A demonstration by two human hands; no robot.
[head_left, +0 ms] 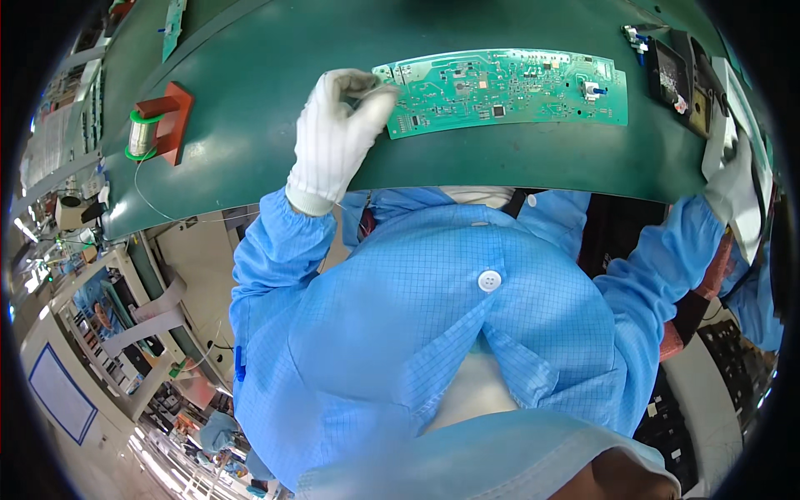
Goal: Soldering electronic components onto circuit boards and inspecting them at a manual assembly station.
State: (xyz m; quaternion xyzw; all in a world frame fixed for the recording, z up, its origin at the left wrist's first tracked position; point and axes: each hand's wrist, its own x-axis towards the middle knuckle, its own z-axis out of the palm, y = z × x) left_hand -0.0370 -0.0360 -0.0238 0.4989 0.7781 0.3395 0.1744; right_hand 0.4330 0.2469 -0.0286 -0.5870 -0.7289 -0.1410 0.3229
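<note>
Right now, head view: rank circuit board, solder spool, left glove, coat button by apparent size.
1. circuit board
2. left glove
3. solder spool
4. coat button
Fisheye and nearness to the camera skew this.

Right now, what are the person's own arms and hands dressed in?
Both hands wear white knit gloves with ribbed cuffs: the left hand shows clearly, the right hand only at the picture's edge. Both arms are in light blue sleeves with a fine grid weave, gathered elastic at the wrists, part of a matching coat with a white button.
</note>
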